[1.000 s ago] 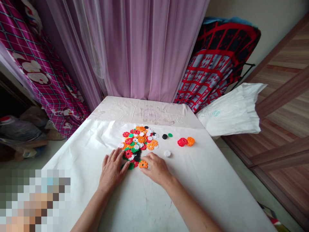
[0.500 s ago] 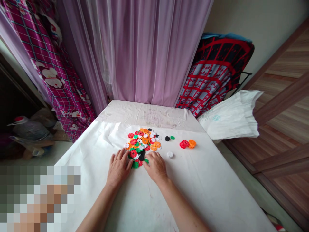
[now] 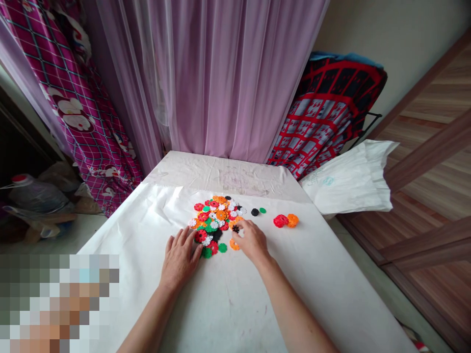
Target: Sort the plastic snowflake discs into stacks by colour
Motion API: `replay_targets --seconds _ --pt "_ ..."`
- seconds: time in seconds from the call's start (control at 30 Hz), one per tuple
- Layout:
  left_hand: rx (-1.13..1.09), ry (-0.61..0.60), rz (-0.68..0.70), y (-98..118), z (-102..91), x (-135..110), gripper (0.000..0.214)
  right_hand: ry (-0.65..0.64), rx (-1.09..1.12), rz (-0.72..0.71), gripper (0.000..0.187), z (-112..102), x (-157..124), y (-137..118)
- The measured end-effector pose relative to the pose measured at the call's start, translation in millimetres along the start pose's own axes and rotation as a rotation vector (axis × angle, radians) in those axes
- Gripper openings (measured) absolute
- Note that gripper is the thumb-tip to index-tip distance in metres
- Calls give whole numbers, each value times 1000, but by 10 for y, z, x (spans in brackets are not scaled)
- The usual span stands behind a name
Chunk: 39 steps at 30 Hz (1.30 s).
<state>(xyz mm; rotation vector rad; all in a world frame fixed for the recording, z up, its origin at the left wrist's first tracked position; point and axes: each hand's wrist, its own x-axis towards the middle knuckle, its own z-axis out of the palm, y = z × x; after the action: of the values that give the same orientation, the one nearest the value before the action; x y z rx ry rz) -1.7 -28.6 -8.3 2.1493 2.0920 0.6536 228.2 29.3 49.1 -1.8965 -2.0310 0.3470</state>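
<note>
A heap of small flower-shaped plastic discs (image 3: 215, 219) in red, orange, green, white and black lies on the white-covered table (image 3: 228, 304). My left hand (image 3: 179, 257) rests flat with fingers spread, its fingertips touching the heap's near left edge. My right hand (image 3: 253, 241) is at the heap's right side, fingers curled and pinching a black disc (image 3: 236, 228). An orange disc (image 3: 233, 244) and a green disc (image 3: 222, 247) lie loose just beside it. Further right sit a joined red and orange pair (image 3: 285, 220) and a separate black disc (image 3: 254, 212) with a green one (image 3: 262, 210).
A white plastic bag (image 3: 349, 179) lies off the table's right edge. A red and black patterned cloth (image 3: 331, 108) hangs behind it, purple curtains (image 3: 228, 78) at the back, pink patterned fabric (image 3: 84, 117) on the left. Wooden floor (image 3: 434, 196) lies right.
My right hand has moved from the heap's near edge up and right to its right side and now covers the spot where a loose white disc lay. The left hand stayed put.
</note>
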Motion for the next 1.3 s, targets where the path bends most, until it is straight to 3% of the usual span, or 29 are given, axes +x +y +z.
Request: replay_targets --seconds 0.17,0.37,0.57,0.73,0.87,1.0,1.1,1.2,1.3 --pt "-4 20 2 -21 29 11 48 53 -98 152 22 -341 528 569" --pt "19 -1 1 -26 20 18 48 -39 -149 153 21 -308 855 816" --pt "36 1 -2 -33 12 9 50 -49 -163 133 24 -229 919 827" --pt "37 -3 2 -39 21 7 51 -32 -177 132 30 -326 860 780" --pt "36 -5 -5 -45 28 9 50 -4 -128 68 21 -372 572 641" --pt "35 -3 -5 -35 18 15 50 -48 -11 -4 18 -210 108 410" --pt "43 5 -4 -31 18 16 50 -77 36 -42 19 -118 -85 285" --pt "45 15 4 -40 33 18 49 -29 -30 -29 21 -224 34 295" --pt "41 24 4 -50 49 25 48 38 -170 72 28 -435 372 398"
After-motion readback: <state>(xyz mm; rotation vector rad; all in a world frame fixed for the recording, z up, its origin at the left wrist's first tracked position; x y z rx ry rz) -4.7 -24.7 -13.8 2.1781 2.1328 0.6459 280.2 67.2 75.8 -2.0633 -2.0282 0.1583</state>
